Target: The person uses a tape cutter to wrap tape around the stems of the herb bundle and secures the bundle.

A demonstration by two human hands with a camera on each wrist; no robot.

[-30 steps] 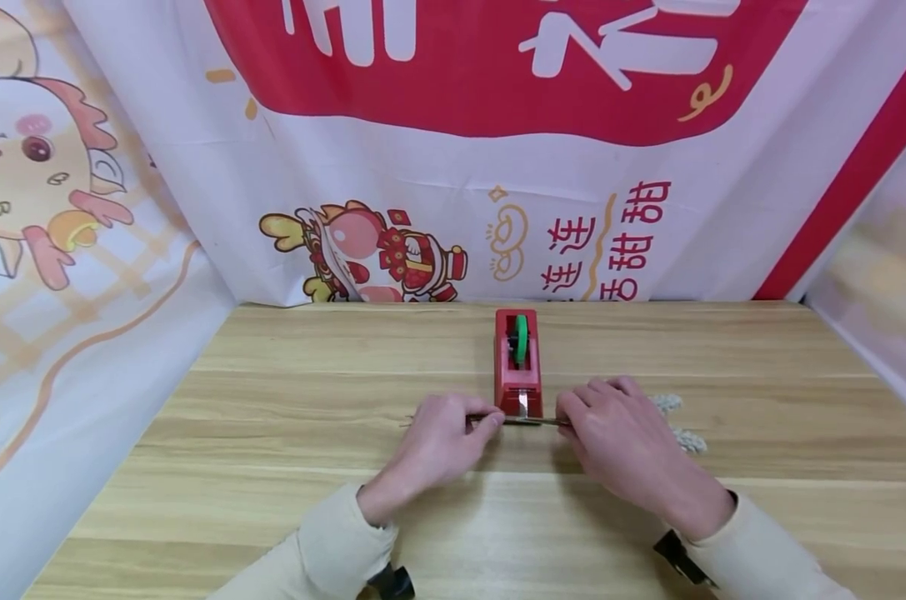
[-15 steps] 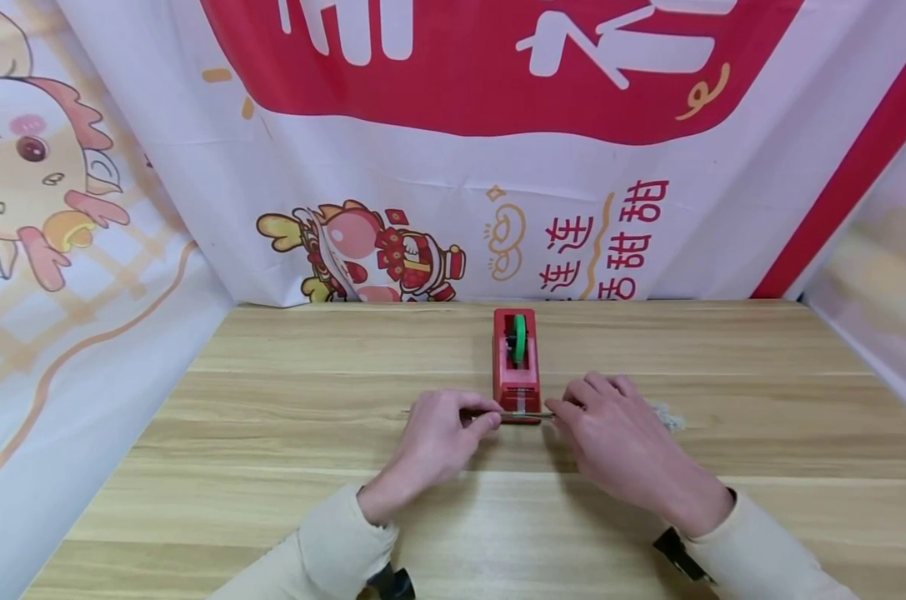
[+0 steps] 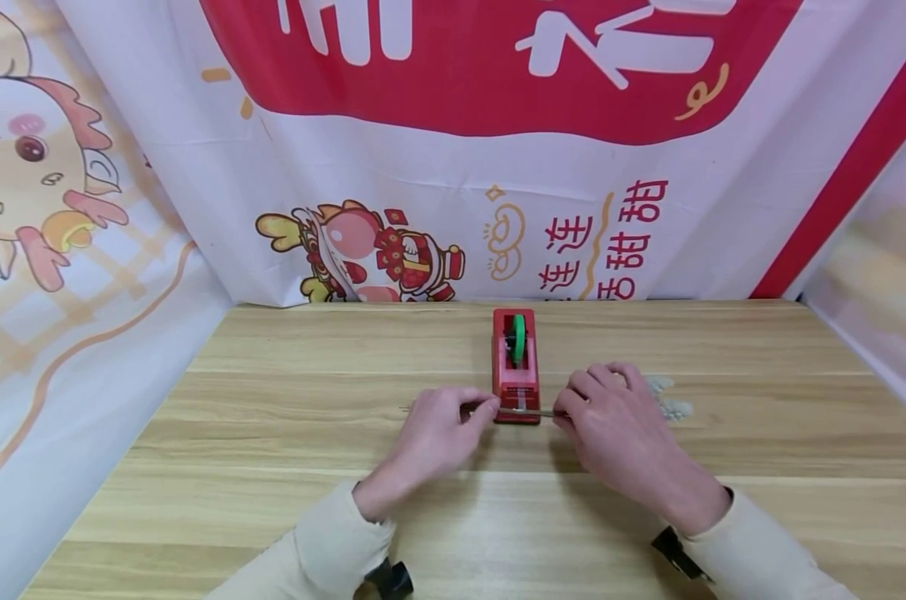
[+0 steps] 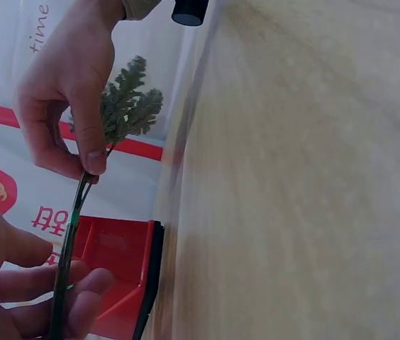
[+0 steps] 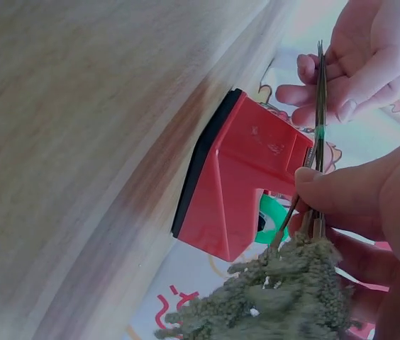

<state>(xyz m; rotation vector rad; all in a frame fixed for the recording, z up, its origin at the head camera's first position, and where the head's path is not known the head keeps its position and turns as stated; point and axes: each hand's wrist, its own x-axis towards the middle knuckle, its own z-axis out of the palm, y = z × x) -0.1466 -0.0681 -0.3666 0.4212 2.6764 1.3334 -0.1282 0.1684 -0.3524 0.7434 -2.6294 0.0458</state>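
Note:
A thin bunch of dried flower stems [image 3: 531, 412] lies crosswise over the front of a red tape dispenser [image 3: 517, 377]. My left hand [image 3: 439, 433] holds the bare lower end between thumb and fingers. The right hand [image 3: 613, 429] pinches the stems just below the fuzzy grey-green flower heads [image 5: 271, 290], which stick out beyond it to the right. A short band of green tape [image 5: 320, 132] shows on the stems between the hands. In the dispenser sits a green tape roll [image 3: 518, 337].
The dispenser stands on a wood-grain table [image 3: 310, 367], near its back edge. Behind hangs a printed white and red cloth [image 3: 437, 167], with another cloth [image 3: 70, 275] on the left side.
My right hand shifts left along the stems toward the dispenser, then back a little to the right, and the flower heads turn with it. The left hand stays nearly still, holding on.

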